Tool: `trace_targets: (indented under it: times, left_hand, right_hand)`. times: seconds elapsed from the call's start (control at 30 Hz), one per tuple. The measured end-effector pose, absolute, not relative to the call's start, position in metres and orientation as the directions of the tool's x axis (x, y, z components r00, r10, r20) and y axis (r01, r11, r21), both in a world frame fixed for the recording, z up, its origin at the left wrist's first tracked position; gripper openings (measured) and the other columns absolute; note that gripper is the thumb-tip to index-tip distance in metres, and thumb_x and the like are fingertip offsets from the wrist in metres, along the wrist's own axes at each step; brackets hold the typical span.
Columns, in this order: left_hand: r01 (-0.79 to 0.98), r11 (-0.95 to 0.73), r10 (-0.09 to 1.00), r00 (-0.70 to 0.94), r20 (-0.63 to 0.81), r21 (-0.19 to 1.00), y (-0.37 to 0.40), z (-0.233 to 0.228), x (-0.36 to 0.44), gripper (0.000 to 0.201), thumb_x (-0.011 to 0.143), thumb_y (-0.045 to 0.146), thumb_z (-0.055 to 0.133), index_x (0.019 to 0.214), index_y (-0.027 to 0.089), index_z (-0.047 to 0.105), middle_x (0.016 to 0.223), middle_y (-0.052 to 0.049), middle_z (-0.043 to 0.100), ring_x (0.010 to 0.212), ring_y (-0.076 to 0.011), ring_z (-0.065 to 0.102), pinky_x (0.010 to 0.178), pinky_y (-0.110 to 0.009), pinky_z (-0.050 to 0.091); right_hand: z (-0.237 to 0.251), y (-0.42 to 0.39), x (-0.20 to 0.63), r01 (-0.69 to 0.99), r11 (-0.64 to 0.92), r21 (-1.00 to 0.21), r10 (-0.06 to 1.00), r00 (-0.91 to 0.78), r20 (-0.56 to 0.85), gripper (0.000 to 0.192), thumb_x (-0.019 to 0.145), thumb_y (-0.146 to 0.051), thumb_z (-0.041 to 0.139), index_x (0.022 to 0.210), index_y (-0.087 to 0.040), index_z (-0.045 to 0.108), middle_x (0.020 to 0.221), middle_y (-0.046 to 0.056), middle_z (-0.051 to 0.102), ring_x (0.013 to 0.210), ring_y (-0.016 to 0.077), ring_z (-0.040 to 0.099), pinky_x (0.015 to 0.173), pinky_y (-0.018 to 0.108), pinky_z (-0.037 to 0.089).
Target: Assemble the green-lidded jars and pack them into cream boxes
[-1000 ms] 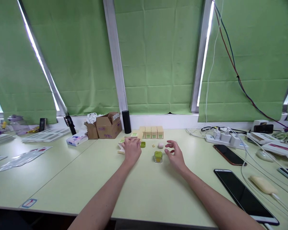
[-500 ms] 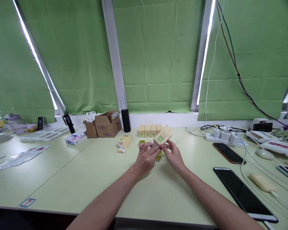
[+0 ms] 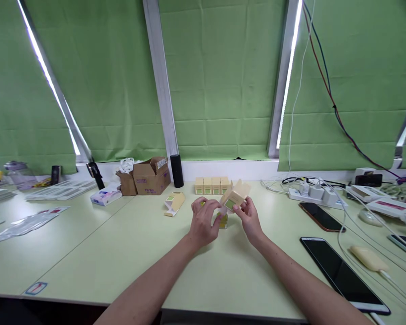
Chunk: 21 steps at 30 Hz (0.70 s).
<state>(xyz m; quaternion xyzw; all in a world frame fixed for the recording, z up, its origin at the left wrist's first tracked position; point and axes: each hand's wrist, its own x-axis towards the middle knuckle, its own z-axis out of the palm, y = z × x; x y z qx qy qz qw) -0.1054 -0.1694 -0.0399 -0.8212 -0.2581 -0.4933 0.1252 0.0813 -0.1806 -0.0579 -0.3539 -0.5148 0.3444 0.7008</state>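
Note:
A small cream carton with a green square on its face hangs tilted over the table, its end flaps standing out. My right hand is closed on its lower right side, thumb in front. My left hand is at the carton's left, thumb and fingers apart, one fingertip close to or touching its edge; I cannot tell which. Below the carton stands a small clear jar with yellow-green contents, partly hidden by my left hand. Another yellow-green piece shows behind the left fingers.
Several upright cream cartons stand in a row behind my hands. A flattened carton lies to the left. Farther back are a brown cardboard box and a black cylinder. Phones, cables and a power strip occupy the right.
The carton has turned and shifted slightly right with my right hand. My left hand has come away from its front and spread its fingers; both hands were on it before.

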Motion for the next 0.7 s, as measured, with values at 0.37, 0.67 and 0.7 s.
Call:
trace_targets:
  times: [0.37,0.67,0.7]
  left_hand:
    - [0.471,-0.832,0.466,0.308,0.829,0.293,-0.158,-0.045,-0.106,0.058,0.091,0.025,0.064,0.145,0.023,0.04,0.136,-0.016,0.056,0.13,-0.0324,0.039,0.103,-0.05,0.041]
    - [0.46,-0.88,0.292,0.326,0.899,0.119,-0.158,-0.038,-0.113,0.062,0.077,0.041,0.078,0.127,0.023,0.048,0.135,-0.017,0.054,0.125,-0.0352,0.043,0.103,-0.052,0.04]
    - [0.475,-0.873,0.285,0.313,0.906,0.11,-0.158,-0.038,-0.113,0.06,0.077,0.041,0.078,0.126,0.023,0.048,0.135,-0.018,0.053,0.125,-0.0353,0.043,0.103,-0.052,0.04]
  right_hand:
    - [-0.054,-0.199,0.075,0.418,0.739,-0.528,0.57,0.029,0.821,0.048,0.094,-0.022,0.053,0.141,-0.026,0.043,0.135,0.013,0.059,0.122,0.0298,0.056,0.101,0.052,0.05]
    - [-0.054,-0.198,0.078,0.628,0.753,-0.196,0.365,-0.151,0.919,0.059,0.087,-0.004,0.047,0.139,-0.031,0.049,0.148,0.013,0.045,0.137,0.0325,0.048,0.103,0.057,0.049]
    - [-0.054,-0.197,0.078,0.634,0.747,-0.198,0.365,-0.142,0.92,0.059,0.087,-0.005,0.047,0.141,-0.031,0.048,0.147,0.013,0.046,0.136,0.0324,0.049,0.103,0.056,0.05]
